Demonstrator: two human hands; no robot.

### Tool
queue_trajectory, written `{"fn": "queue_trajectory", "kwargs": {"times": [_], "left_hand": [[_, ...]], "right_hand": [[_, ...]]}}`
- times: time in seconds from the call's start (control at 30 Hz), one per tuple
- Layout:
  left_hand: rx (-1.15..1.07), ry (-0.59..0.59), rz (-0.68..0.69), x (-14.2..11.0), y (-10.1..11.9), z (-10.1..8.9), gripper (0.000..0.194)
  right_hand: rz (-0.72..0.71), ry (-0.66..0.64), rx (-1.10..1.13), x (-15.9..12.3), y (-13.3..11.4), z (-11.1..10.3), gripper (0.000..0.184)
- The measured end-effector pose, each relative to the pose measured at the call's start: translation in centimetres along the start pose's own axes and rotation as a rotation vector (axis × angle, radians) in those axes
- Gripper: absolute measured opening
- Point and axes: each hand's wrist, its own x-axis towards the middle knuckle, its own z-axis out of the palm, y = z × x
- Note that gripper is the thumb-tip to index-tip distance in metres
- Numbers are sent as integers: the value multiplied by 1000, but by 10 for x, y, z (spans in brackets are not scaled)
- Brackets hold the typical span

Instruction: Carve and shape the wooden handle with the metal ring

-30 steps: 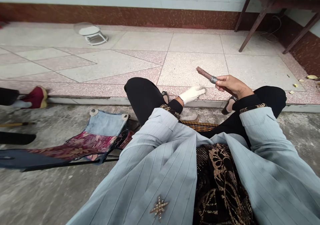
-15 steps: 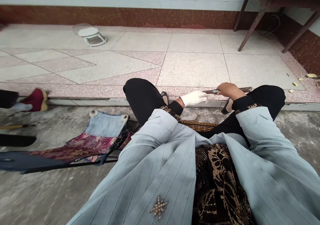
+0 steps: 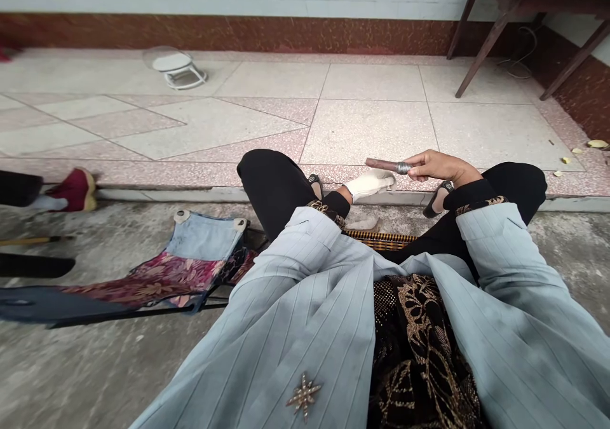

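Observation:
In my bare right hand (image 3: 431, 165) is a brown rod (image 3: 381, 164) that looks wooden, with silvery wire (image 3: 403, 168) wound round it close to my fingers. The rod points left, above the gloved hand; its other end is hidden by my right hand. My left hand (image 3: 372, 185), in a white knitted glove, is between my knees just below the rod. Its fingers are together and curled, and whatever they may hold is hidden. A pale object (image 3: 361, 223), partly covered, lies on the ground below the glove.
Woven yellow-and-black strips (image 3: 381, 240) show between my legs. To my left stand a folding fabric chair (image 3: 190, 270) and a person's red shoe (image 3: 74, 190). A low white stool (image 3: 178, 67) is on the raised tiled step (image 3: 372, 124), with a wooden table (image 3: 500, 0) at the right.
My right hand has turned, and the rod has lifted away from the glove; its left end now shows in full, its right end no longer. My left hand has hardly moved.

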Motion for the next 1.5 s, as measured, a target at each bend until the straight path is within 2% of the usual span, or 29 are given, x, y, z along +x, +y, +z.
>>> {"fn": "queue_trajectory", "kwargs": {"times": [0.1, 0.17, 0.3, 0.37, 0.47, 0.57, 0.63, 0.7, 0.77, 0.83, 0.97, 1.03, 1.13, 1.23, 1.33, 1.43, 1.5], "left_hand": [[13, -19, -5, -8, 7, 1, 42], [35, -48, -6, -8, 7, 0, 43], [81, -105, -3, 2, 1, 2, 38], [101, -134, 1, 9, -4, 7, 34], [120, -161, 2, 15, -11, 13, 30], [121, -165, -3, 15, -17, 12, 27], [103, -160, -9, 13, -18, 7, 24], [40, -140, -19, 10, -19, 1, 23], [-75, -100, -34, 8, -18, -3, 25], [-176, -63, -47, 6, -17, -3, 30], [-217, -46, -59, 7, -15, 6, 36], [-197, -70, -40, 8, -14, 10, 39], [-145, -118, 16, 10, -11, 14, 43], [-105, -139, 43, 12, -11, 14, 41], [-37, -155, 68, 13, -12, 13, 33], [33, -149, 77, 14, -13, 12, 24], [85, -147, 70, 13, -12, 10, 21]], "right_hand": [[44, 127, -22, 7, 8, 2, 34], [107, 202, -122, 12, 14, 3, 31], [299, 347, -547, 19, 18, 8, 32], [374, 332, -759, 23, 17, 15, 34], [448, 169, -937, 29, 16, 26, 33], [475, -76, -906, 31, 18, 33, 26], [437, -251, -728, 26, 19, 30, 22], [340, -389, -474, 18, 17, 21, 23], [214, -442, -231, 7, 13, 11, 31], [93, -342, -67, -2, 8, 2, 39], [-92, 104, 216, -4, 8, -1, 29], [-64, 277, 251, 3, 13, 1, 23], [95, 392, 81, 15, 20, 4, 14], [244, 420, -253, 21, 22, 6, 16], [320, 375, -569, 23, 20, 9, 25], [384, 222, -776, 24, 21, 13, 25], [436, 33, -767, 24, 23, 16, 22]]}}
